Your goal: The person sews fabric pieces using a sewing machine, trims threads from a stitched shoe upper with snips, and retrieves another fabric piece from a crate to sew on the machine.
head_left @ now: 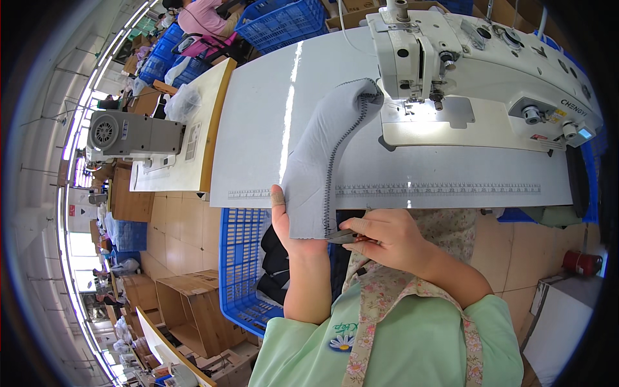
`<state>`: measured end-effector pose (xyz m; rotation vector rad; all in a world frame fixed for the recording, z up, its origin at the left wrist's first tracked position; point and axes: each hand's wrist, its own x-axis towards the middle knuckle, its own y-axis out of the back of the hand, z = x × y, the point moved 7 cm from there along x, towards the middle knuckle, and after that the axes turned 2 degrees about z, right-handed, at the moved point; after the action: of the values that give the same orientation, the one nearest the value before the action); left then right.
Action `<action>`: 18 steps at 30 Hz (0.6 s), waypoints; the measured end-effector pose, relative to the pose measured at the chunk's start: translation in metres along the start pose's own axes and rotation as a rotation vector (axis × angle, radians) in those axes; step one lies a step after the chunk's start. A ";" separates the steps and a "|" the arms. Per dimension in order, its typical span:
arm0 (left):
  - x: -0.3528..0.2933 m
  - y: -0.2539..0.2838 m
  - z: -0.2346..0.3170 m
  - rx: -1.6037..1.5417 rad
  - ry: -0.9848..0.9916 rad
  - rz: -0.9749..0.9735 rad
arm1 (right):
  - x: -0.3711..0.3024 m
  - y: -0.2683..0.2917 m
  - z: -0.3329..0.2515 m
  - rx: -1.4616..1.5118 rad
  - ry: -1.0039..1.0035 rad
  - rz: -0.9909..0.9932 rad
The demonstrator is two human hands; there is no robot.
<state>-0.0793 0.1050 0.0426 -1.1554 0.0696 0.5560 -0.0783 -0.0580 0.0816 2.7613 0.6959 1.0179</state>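
Note:
A grey fabric sleeve shaped like a sock lies over the table's front edge, a dark zigzag seam running down its right side. My left hand is under its near end, thumb up along the left edge; the other fingers are hidden behind the cloth. My right hand is closed around a small pair of dark thread snips, whose blades touch the bottom end of the seam. The sleeve's far, curled end rests beside the base of a white sewing machine.
A ruler strip runs along the front of the grey sewing table. Below the table stands a blue basket with dark pieces inside. Left are another machine and a cardboard box. A person in pink sits beyond.

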 end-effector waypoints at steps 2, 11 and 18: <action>0.000 0.001 0.000 0.015 -0.003 0.014 | 0.000 0.000 0.000 -0.008 0.007 0.002; 0.001 0.004 -0.001 -0.005 0.004 0.012 | 0.000 -0.002 0.002 0.009 -0.006 0.002; 0.001 0.001 -0.002 0.014 -0.002 0.026 | 0.000 -0.002 0.002 0.003 0.010 -0.017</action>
<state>-0.0786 0.1034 0.0404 -1.1418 0.0862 0.5791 -0.0775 -0.0563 0.0795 2.7498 0.7225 1.0295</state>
